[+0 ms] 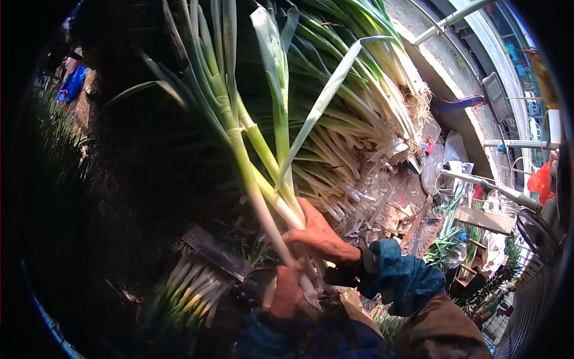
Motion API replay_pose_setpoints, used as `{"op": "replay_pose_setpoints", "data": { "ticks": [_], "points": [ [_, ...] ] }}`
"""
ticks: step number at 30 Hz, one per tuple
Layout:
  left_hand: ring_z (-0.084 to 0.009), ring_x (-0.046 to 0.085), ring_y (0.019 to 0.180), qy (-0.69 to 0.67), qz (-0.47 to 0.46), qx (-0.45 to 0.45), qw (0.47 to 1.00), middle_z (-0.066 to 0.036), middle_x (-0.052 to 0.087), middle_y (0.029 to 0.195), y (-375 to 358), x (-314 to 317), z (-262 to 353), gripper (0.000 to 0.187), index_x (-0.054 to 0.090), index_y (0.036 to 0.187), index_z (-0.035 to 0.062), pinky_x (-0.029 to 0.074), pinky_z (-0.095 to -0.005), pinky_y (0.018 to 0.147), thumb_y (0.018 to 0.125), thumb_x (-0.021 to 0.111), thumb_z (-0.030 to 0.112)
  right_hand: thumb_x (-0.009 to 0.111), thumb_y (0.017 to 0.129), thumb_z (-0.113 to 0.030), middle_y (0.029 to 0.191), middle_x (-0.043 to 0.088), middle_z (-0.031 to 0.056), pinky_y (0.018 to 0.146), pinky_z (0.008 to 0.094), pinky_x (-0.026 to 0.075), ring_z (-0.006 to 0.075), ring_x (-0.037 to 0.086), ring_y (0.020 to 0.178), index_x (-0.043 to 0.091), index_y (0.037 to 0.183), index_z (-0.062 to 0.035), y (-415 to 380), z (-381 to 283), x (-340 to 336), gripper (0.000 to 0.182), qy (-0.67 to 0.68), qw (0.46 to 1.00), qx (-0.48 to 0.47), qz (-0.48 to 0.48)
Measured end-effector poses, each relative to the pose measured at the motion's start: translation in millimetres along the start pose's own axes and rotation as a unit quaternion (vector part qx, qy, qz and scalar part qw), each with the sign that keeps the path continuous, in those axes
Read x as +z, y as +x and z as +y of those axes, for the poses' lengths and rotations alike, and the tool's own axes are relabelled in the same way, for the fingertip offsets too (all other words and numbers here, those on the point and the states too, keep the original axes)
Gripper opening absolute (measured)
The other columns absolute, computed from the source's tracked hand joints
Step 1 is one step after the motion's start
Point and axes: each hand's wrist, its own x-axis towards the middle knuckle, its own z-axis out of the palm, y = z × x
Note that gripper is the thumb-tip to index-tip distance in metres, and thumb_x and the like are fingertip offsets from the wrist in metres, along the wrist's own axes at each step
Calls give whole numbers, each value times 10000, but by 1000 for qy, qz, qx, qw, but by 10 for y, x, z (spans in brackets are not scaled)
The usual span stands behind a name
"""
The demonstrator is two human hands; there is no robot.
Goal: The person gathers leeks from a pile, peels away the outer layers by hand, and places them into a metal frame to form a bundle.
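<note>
Several long green onions (245,161) stand out in front of me, their pale root ends low and their green leaves fanning up and away. My right hand (323,236) is wrapped round the white stems. Lower down, my left hand (288,290) closes on the same stalks near the root ends, its thumb against one stem. Dry roots and loose skin (314,299) hang just beside the left hand. The palm sides of both hands are hidden.
A big heap of green onions (353,137) lies beyond, roots facing right. A smaller bundle (194,281) lies at lower left, near a dark board (215,251). Wood scraps (412,221), metal pipes (502,191) and a red bag (541,182) are on the right. Deep shadow covers the left.
</note>
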Motion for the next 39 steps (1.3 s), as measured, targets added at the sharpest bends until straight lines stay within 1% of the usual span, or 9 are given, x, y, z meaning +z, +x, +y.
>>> {"op": "replay_pose_setpoints", "data": {
  "ticks": [8, 11, 15, 21, 30, 33, 35, 37, 39],
  "points": [
    [-205, 643, 818, -51, -101, -111, 987, -96, 613, 955, -605, -558, 298, 236, 527, 1116, 11, 542, -304, 683, 886, 541, 59, 734, 680, -268, 1349, 346, 154, 1032, 338, 322, 232, 369, 1236, 164, 1449, -40, -491, 129, 697, 983, 0, 996, 3, -84],
    [-234, 640, 580, 47, -92, -90, 991, -123, 624, 743, -928, -711, 362, 195, 544, 986, -5, 543, -312, 493, 924, 514, 178, 741, 676, -311, 1231, 483, 130, 985, 339, 379, 229, 467, 1148, 301, 1394, -24, -703, 294, 1088, 889, -51, 994, 38, -86],
    [-161, 625, 664, 159, -32, 18, 987, -76, 613, 790, -1196, -1131, -11, 273, 529, 1011, 1, 488, -244, 551, 847, 643, 187, 722, 667, -204, 1179, 482, 145, 917, 336, 421, 221, 498, 1054, 344, 1317, -9, -702, 509, 1536, 777, 36, 995, 83, -36],
    [-148, 599, 743, -104, -179, -60, 977, -63, 596, 868, -1632, -1608, 287, 408, 506, 1106, 22, 505, -270, 649, 806, 642, 263, 715, 680, -186, 1113, 446, 97, 868, 331, 425, 198, 471, 1025, 237, 1376, -21, -870, 666, 2010, 860, 139, 986, 53, -74],
    [-147, 597, 776, -136, -100, -44, 985, -62, 573, 888, -1719, -1888, 311, 370, 501, 1125, 28, 520, -274, 686, 858, 589, 269, 697, 808, -280, 1009, 533, 115, 713, 324, 492, 189, 572, 827, 379, 1249, -6, -945, 768, 2424, 609, -225, 969, -46, 91],
    [-190, 610, 797, -237, -135, -78, 959, -106, 572, 1021, -1548, -2010, -11, 562, 401, 1307, 20, 534, -294, 717, 830, 604, 238, 667, 838, -274, 1019, 534, 118, 682, 309, 505, 174, 599, 775, 375, 1243, -7, -976, 657, 2367, 566, -16, 993, 93, 68],
    [-211, 613, 889, -231, -169, -89, 954, -122, 557, 1082, -1577, -2054, -17, 658, 326, 1384, 45, 546, -328, 778, 817, 617, 210, 653, 844, -191, 1009, 556, 113, 636, 307, 513, 159, 613, 766, 386, 1224, -26, -990, 894, 2206, 493, 51, 998, 35, 12],
    [-222, 612, 928, -259, -192, -114, 940, -122, 561, 1088, -1566, -2022, -56, 660, 323, 1385, 45, 549, -348, 813, 815, 621, 195, 658, 834, -151, 1015, 570, 113, 631, 317, 517, 160, 617, 787, 392, 1217, -37, -1043, 874, 2173, 480, -68, 998, 18, -1],
    [-189, 630, 829, -251, -145, -97, 952, -91, 616, 917, -1576, -1934, -165, 314, 531, 1112, -7, 546, -313, 739, 835, 586, 128, 712, 790, -178, 990, 599, 122, 694, 324, 509, 173, 607, 825, 410, 1212, -39, -1133, 814, 2171, 537, -138, 990, 20, 5]
  ]
}}
